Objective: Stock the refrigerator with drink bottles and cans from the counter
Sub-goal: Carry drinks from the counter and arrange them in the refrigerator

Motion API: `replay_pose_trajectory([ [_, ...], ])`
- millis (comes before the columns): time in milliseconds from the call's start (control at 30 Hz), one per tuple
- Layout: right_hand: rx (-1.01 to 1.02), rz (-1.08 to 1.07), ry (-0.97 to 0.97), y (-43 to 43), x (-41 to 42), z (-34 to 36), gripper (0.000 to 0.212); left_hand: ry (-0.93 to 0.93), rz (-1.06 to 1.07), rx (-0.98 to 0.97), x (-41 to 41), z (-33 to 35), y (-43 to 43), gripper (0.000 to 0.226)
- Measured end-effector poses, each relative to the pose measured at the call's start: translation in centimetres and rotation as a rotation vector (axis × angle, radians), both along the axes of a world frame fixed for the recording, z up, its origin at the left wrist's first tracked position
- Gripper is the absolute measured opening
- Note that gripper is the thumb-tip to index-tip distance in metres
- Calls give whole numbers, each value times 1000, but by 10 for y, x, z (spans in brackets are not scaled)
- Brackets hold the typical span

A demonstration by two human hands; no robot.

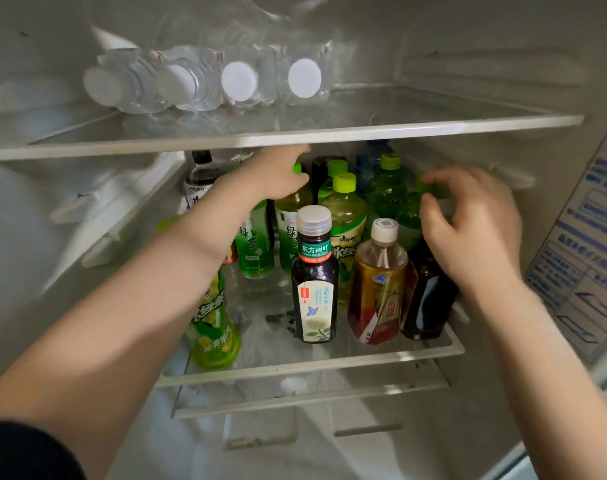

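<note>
Both my arms reach into the fridge over the middle glass shelf (312,365), which is crowded with upright drink bottles. My left hand (274,174) grips the top of a green tea bottle (290,233) near the back. My right hand (475,223) pinches the cap of a green bottle (411,207) at the right, its fingers curled round the lid. At the front stand a dark tea bottle (315,278), an amber tea bottle (378,285) and a dark cola-like bottle (430,299) under my right hand.
The upper glass shelf (295,133) carries several clear water bottles (205,81) lying with white caps toward me. A yellow-green bottle (214,327) stands at the front left. The fridge's right wall bears a blue printed label (586,254). A lower shelf (309,396) shows beneath.
</note>
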State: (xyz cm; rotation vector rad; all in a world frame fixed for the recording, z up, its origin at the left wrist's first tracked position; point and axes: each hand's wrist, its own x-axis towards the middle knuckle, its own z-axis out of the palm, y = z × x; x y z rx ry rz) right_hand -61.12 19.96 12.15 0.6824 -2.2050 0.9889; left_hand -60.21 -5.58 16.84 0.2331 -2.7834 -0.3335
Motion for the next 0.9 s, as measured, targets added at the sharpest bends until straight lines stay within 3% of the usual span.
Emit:
replay_pose_trajectory([
  [100,85,-23,-140,-3,-14,12,32,42,-58,118,12,0,18,35],
  [233,366,-98,-326,-13,-35,27,36,43,-116,148,21,-6,39,34],
  [400,583,-168,-456,-30,-46,49,8,161,-139,114,27,-11,55,49],
  [467,561,-187,-458,-32,-49,48,10,225,-142,6,30,-16,60,50],
  [600,409,-118,-347,-28,-53,39,38,357,-169,-144,36,-32,72,48],
  [800,94,8,-18,-14,-39,32,37,557,-54,-221,46,-55,87,59],
  [900,44,53,5,-11,-29,29,38,642,14,-235,51,-73,100,62],
])
